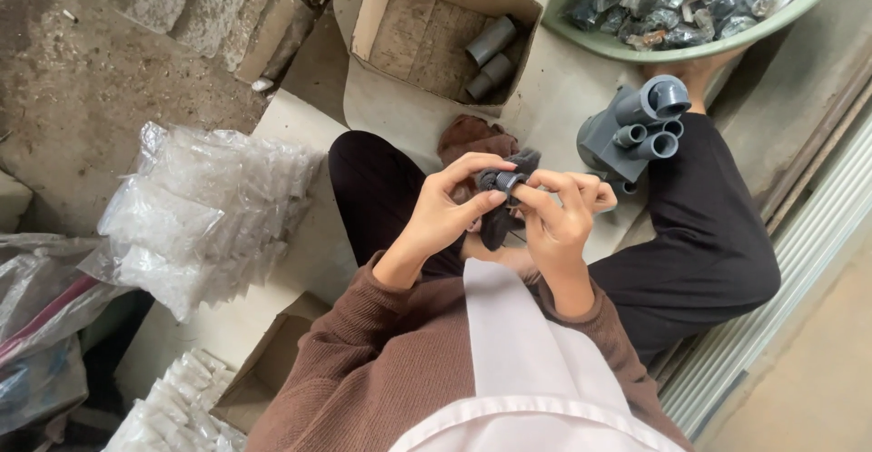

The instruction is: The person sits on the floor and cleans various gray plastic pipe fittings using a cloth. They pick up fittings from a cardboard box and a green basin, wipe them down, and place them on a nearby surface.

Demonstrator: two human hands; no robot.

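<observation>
Both of my hands meet in front of my chest over my crossed legs. My left hand (445,216) and my right hand (559,216) together grip a small dark grey pipe fitting (509,179), with thumbs and fingertips pinched on it. A dark cloth or bag (495,225) hangs below the fitting between my hands. A brown cloth (472,136) lies on my lap just beyond them.
Grey pipe fittings (640,134) are stacked by my right knee. An open cardboard box (436,34) holds a few grey pipe pieces. A green basin (690,7) has several bagged parts. Heaps of clear plastic bags (200,216) lie at left, another cardboard box (268,370) below.
</observation>
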